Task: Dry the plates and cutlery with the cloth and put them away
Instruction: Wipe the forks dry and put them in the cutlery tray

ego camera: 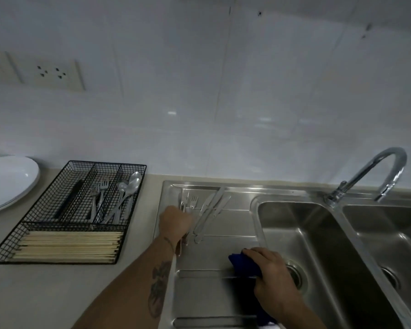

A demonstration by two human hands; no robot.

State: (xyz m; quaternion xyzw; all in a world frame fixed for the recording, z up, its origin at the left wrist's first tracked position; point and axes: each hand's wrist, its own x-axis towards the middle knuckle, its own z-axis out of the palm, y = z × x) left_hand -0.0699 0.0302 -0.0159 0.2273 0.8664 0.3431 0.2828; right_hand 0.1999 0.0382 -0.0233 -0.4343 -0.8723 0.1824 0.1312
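Note:
Forks (194, 201) and table knives (214, 205) lie loose on the steel drainboard (223, 245) left of the sink. My left hand (175, 223) is down over the left-most fork, fingers curled around it, and its handle shows below my wrist. My right hand (273, 279) grips a dark blue cloth (244, 263) at the drainboard's near right, by the basin's edge. On the counter to the left stands a black wire cutlery organiser (74, 224) holding forks, spoons and a dark-handled knife in its back compartments. White plates (7, 179) are stacked at the far left.
Pale chopsticks (69, 245) fill the organiser's front compartment. A double steel sink (306, 233) lies to the right, with a curved chrome tap (375, 172) behind it. The tiled wall carries power sockets (50, 71) at the upper left.

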